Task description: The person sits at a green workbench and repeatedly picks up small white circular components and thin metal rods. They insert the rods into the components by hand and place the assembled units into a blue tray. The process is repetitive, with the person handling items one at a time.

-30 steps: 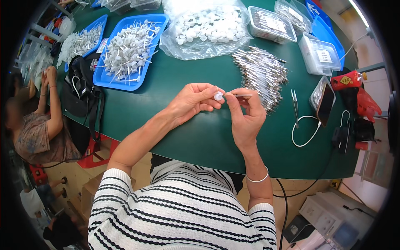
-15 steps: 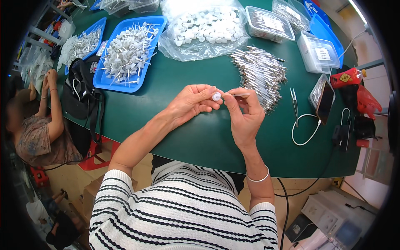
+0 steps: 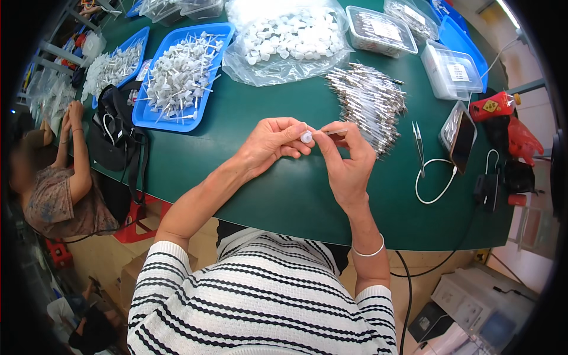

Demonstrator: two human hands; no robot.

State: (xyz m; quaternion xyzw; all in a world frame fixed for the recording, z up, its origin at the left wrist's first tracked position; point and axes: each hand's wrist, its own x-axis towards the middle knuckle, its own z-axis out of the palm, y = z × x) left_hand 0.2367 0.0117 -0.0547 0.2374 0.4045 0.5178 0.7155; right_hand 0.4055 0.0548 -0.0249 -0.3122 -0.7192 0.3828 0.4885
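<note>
My left hand (image 3: 269, 145) pinches a small white plastic cap (image 3: 306, 137) between thumb and fingers, its round face turned up. Close against it, my right hand (image 3: 346, 163) grips a thin metal-coloured rod (image 3: 337, 131) that lies across the fingers. The rod's inner end is hidden by the right thumb and fingertips, so whether it touches the cap cannot be seen. Both hands are over the green table (image 3: 284, 207). Just beyond my right hand lies a pile of slim metal-and-white rods (image 3: 370, 106).
A clear bag of white caps (image 3: 296, 38) lies at the back. Left of it, a blue tray (image 3: 139, 112) holds assembled white pieces. Tweezers (image 3: 419, 148), a white cable (image 3: 435, 201) and a phone (image 3: 463, 142) are on the right. A co-worker (image 3: 65, 189) sits at left beside a black bag (image 3: 112, 148).
My hands stay together around the cap. The rod in my right hand has tilted slightly, its outer end now a little higher. The whole view has shifted slightly.
</note>
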